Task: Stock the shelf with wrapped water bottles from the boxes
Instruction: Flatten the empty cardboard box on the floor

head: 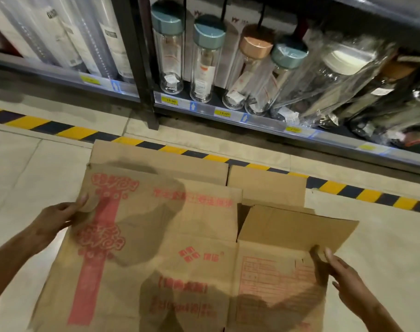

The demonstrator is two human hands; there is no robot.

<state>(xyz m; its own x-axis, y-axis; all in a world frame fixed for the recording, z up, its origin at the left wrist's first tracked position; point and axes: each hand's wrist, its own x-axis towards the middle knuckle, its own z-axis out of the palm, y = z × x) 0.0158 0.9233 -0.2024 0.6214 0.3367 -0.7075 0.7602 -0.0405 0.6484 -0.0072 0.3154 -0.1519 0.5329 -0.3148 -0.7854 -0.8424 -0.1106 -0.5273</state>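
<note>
- Head view looks down on a flattened brown cardboard box with red print (161,248) lying on the pale tiled floor (24,168), just before the low metal shelf (264,125).
- Left hand (60,219) pinches the box's left edge, thumb on top; right hand (343,281) touches the right edge, fingers nearly straight.
- Clear glass water bottles with teal and copper caps (205,61) stand on the shelf, some in plastic wrap.
- Judgement: this box looks emptied; lift both edges together and keep it level, clear of the bottles.
- Both forearms reach forward, spread wide.
</note>
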